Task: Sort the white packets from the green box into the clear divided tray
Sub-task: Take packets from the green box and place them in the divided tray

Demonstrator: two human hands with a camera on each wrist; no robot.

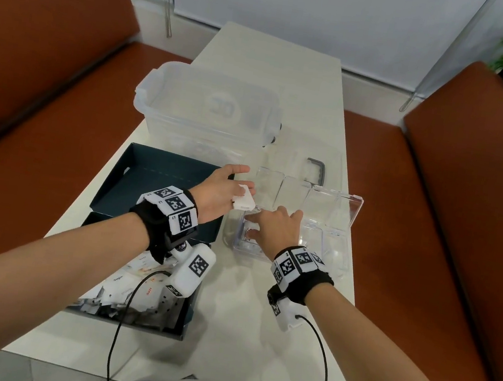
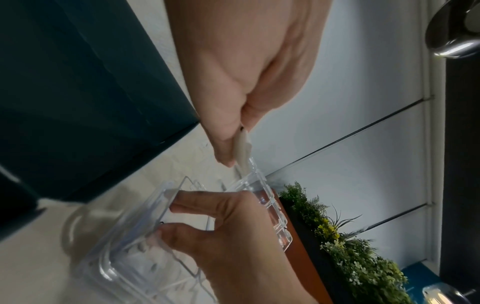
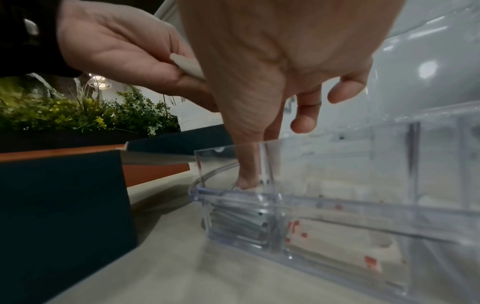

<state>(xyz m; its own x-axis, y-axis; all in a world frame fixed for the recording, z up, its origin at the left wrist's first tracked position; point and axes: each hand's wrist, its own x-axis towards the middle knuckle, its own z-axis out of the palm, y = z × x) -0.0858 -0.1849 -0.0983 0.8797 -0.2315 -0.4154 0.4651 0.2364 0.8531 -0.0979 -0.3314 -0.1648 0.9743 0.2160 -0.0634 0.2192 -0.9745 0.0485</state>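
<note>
My left hand (image 1: 242,186) (image 2: 233,148) (image 3: 155,67) pinches a white packet (image 1: 243,201) (image 2: 242,150) (image 3: 185,64) just above the left far edge of the clear divided tray (image 1: 354,217) (image 2: 280,226) (image 3: 337,203). My right hand (image 1: 268,221) (image 2: 197,216) (image 3: 259,127) reaches into the tray's near-left compartment. Its thumb presses down on stacked packets (image 3: 239,224) there, and the other fingers are spread loosely. A neighbouring compartment holds packets with red print (image 3: 337,232). The green box (image 1: 186,320), with many white packets (image 1: 132,290), sits under my left forearm.
The box's dark green lid (image 1: 148,176) (image 3: 59,205) lies left of the tray. Behind it stands a large clear tub (image 1: 206,109), with a clear lid with a dark handle (image 1: 316,167) to its right. Brown benches (image 1: 434,216) flank the narrow table. Wrist-camera cables hang near the front edge.
</note>
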